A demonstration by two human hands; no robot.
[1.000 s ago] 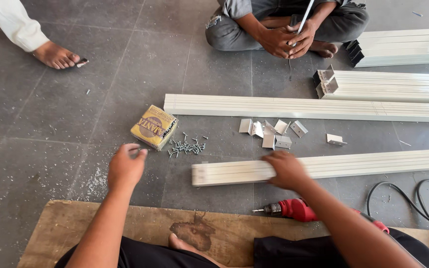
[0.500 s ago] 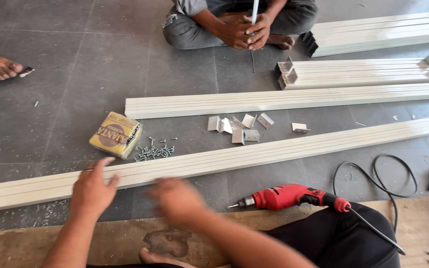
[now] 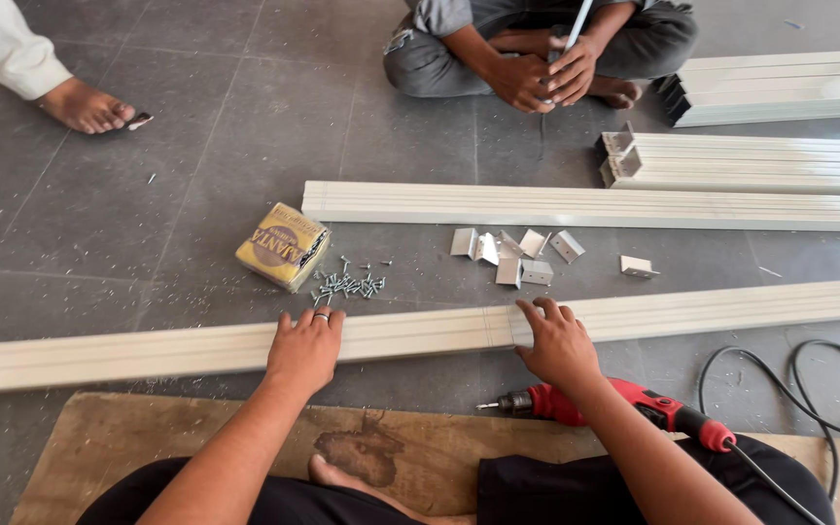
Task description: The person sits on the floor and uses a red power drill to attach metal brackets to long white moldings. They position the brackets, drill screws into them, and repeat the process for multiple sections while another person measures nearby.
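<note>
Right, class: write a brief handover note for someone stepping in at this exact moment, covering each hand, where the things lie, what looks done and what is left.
Left hand: flat on the long white strip, holding nothing.
Right hand: flat on the same strip, further right.
The strip lies across the floor before the wooden board. The red drill lies by the right wrist, untouched. Loose screws and a yellow box lie beyond the strip, metal brackets to their right.
Done: strip laid in front.
Left: no bracket or screw is on the strip.

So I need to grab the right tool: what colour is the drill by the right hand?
Red body, seen in the head view: the drill lies beside the right hand.
</note>
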